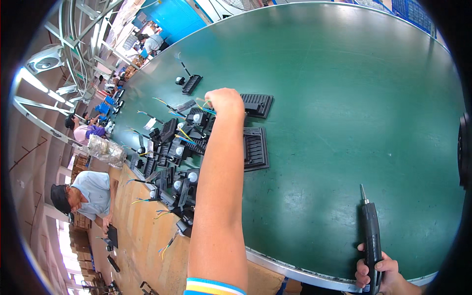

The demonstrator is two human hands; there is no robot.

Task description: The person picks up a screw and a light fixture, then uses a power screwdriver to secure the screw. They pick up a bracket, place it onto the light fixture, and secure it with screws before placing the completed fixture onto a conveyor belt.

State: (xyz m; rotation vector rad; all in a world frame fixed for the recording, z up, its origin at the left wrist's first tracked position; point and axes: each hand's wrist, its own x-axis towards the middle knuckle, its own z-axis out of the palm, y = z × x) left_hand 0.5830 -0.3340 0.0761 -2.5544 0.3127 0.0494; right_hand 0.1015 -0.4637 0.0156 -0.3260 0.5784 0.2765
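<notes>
Just one screwdriver [372,231] in right fingers [387,266], left fingers [210,95] near ten-plus lamps [191,85]

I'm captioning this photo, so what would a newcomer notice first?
Probably the left hand at upper centre, beside a pile of black units trailing coloured wires. Then the black power screwdriver gripped in the right hand at lower right. A broad green tabletop fills most of the right.

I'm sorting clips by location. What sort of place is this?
Probably a factory assembly floor: black finned units with loose coloured wires cluster on a large green worktop, the right hand holds a power screwdriver, and a co-worker handles a dark part nearby.
</notes>
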